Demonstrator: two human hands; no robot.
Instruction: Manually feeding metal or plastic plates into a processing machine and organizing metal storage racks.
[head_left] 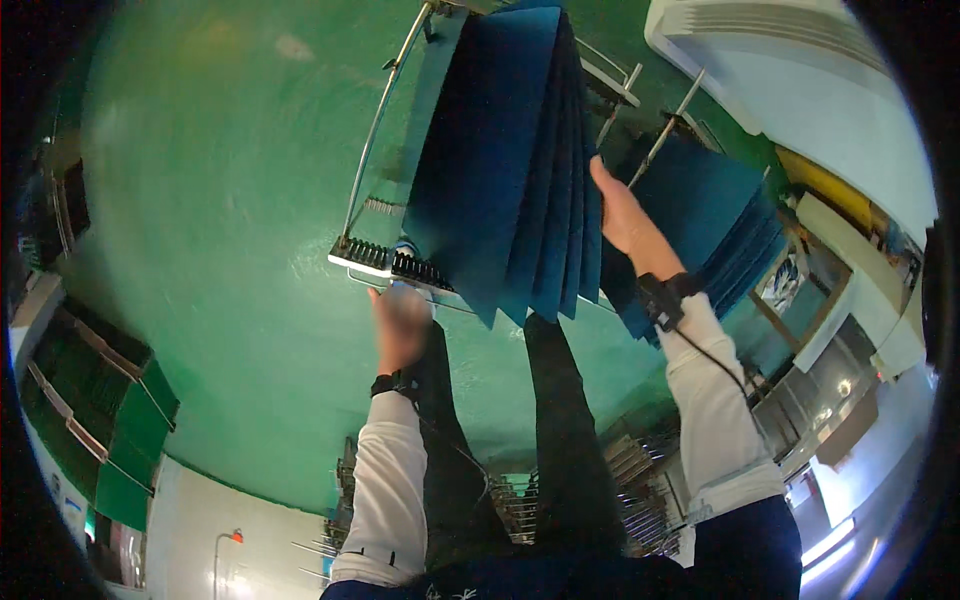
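The green floor (230, 200) spreads under everything, and a large white housing (780, 80) curves in at the upper right. In front of the person, the dark blue panels (490, 140) stand side by side in a metal rack (378, 120), fanned out with narrow gaps between their pointed lower corners. A second group of blue panels (690, 195) is just to the right, partly behind the right forearm. Along the rack's near edge, at the left of the panels, runs a slotted bar (370, 255) with dark teeth

Each panel looks thin, flat and fairly stiff, probably light alone but awkward as a bundle; the broad faces may be smooth enough to slide and might scuff. The side edges seem the best place to take hold, one hand on each, with the sharp-looking corners kept clear of the fingers

The right hand (625, 220) is at the right edge of the outermost panel, thumb side up; its fingers are mostly hidden, so I cannot tell whether it grips. The left hand (402, 320), blurred, is just below the slotted bar; whether it grasps anything there I cannot tell
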